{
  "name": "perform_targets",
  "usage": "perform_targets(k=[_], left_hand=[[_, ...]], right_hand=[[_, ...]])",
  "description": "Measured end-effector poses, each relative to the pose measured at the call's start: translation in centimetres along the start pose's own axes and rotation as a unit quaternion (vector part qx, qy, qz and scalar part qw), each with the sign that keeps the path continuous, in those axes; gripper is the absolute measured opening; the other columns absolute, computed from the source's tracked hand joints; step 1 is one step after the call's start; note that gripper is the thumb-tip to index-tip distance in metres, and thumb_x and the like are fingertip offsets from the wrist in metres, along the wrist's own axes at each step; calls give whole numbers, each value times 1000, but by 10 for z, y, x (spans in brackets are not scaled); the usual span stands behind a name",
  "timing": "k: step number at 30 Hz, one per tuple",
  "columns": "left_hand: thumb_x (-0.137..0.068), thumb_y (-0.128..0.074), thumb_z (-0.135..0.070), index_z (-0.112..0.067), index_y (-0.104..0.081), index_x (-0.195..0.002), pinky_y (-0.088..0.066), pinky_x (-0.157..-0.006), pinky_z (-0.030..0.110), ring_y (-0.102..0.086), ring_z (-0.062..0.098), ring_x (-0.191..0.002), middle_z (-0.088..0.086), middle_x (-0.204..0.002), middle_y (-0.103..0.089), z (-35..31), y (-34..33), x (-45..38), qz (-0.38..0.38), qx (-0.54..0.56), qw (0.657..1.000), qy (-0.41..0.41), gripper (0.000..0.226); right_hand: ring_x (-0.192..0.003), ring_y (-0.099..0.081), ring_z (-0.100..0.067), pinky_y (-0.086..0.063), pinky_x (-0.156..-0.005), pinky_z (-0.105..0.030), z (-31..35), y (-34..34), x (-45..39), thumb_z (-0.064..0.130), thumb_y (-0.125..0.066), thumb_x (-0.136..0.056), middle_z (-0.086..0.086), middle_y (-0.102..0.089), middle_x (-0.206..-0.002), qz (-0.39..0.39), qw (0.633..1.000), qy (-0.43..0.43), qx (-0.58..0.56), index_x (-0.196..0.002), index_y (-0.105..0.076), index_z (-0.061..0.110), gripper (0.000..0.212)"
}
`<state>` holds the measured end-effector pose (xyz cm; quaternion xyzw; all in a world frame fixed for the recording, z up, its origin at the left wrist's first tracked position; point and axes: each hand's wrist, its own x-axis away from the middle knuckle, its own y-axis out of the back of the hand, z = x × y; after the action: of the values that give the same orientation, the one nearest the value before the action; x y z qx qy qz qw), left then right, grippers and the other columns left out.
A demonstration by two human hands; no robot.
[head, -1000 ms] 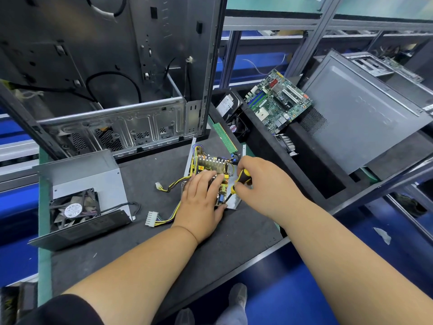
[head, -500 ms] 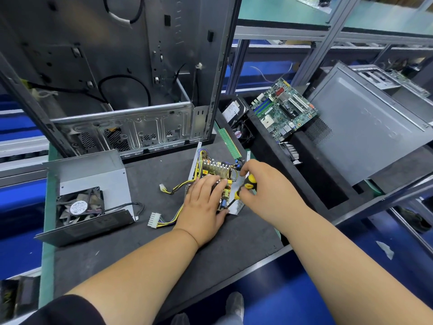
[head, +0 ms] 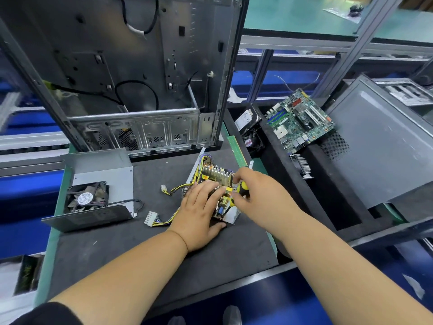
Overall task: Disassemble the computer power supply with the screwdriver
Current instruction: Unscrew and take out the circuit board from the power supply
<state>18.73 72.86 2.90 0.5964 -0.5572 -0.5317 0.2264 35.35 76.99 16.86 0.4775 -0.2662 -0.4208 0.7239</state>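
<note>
A: Hands?
B: Yellow-black screwdriver (head: 239,189) is gripped by right hand (head: 262,198). Left hand (head: 199,213) is laid flat, fingers straight, on power supply board (head: 216,177).
A: Board location?
B: On dark mat (head: 152,252), beside removed fan cover (head: 93,191).

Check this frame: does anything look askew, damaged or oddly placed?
Mostly expected teardown clutter. One oddity: the motherboard sits tilted on the edge of the black bin, partly overhanging it rather than lying flat inside.

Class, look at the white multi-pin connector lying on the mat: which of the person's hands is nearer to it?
Left. The left hand rests just right of the white connector, while the right hand, holding the screwdriver, is farther right.
</note>
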Motion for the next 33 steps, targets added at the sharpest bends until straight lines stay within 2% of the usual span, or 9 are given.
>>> perform_targets(k=[4, 7, 10, 15, 18, 22, 25, 28, 33], left_hand=[[-72, -75, -52, -19, -35, -147, -13, -121, 44, -27, 27, -141, 6, -148, -38, -5, 9, -2, 36, 6, 999, 20, 92], [-72, -77, -46, -17, -41, -145, -14, -120, 43, -24, 23, -140, 5, -146, -41, -12, 17, -4, 37, 13, 999, 32, 87], [-74, -76, -40, -16, -43, -144, -13, -121, 41, -28, 25, -143, 2, -147, -40, -18, 22, -6, 49, 11, 997, 50, 81], [-79, -72, -38, -18, -40, -146, -9, -123, 41, -21, 22, -147, -2, -152, -34, -24, 26, -8, 71, -13, 994, 79, 77], [-77, -75, -33, -16, -41, -146, -13, -123, 41, -19, 23, -148, -1, -154, -32, -31, 27, -5, 70, -24, 993, 92, 79], [-71, -79, -30, -14, -49, -139, -31, -115, 43, -35, 29, -135, 6, -140, -43, -42, 30, 1, 25, -29, 990, 136, 76], [-71, -78, -32, -15, -55, -127, -39, -104, 42, -43, 27, -121, 3, -124, -49, -49, 30, 6, -5, -33, 984, 176, 63], [-76, -75, -35, -19, -57, -117, -39, -98, 38, -46, 23, -113, -4, -116, -52, -53, 27, 10, 5, -37, 978, 203, 49], [-81, -70, -39, -24, -56, -111, -38, -96, 35, -48, 17, -106, -9, -109, -53, -56, 21, 14, 23, -17, 967, 252, 37]], right_hand=[[-86, -50, -18, -44, -70, -35, -7, 3, -3, 26, -59, -90, 7, -53, -91, 22, 998, 52, -12, -102, -54, 22, 14], [-82, -50, -19, -36, -62, -34, -12, 3, -5, 37, -55, -94, 10, -46, -76, 27, 996, 87, 14, -93, -47, 26, 13], [-77, -51, -21, -39, -60, -35, -14, 3, -9, 48, -51, -97, 10, -40, -63, 35, 994, 97, 32, -97, -53, 23, 25], [-78, -52, -21, -43, -64, -36, -18, 3, -14, 31, -57, -95, 8, -51, -78, 43, 992, 122, -8, -103, -53, 21, 14], [-78, -47, -15, -34, -61, -27, -22, 4, -14, 22, -61, -88, 10, -49, -84, 56, 988, 139, -44, -96, -51, 24, 13], [-81, -42, -10, -29, -65, -24, -31, 6, -15, 17, -62, -81, 13, -44, -84, 73, 982, 161, -61, -90, -56, 25, 13], [-82, -42, -11, -36, -69, -28, -35, 11, -17, 15, -61, -81, 13, -43, -83, 83, 979, 174, -75, -88, -57, 24, 12], [-81, -45, -13, -44, -72, -34, -40, 15, -16, 13, -61, -81, 10, -46, -84, 75, 977, 180, -91, -86, -57, 23, 12], [-79, -46, -11, -44, -71, -33, -45, 19, -16, 14, -62, -81, 8, -50, -88, 71, 975, 181, -107, -88, -57, 23, 13]])
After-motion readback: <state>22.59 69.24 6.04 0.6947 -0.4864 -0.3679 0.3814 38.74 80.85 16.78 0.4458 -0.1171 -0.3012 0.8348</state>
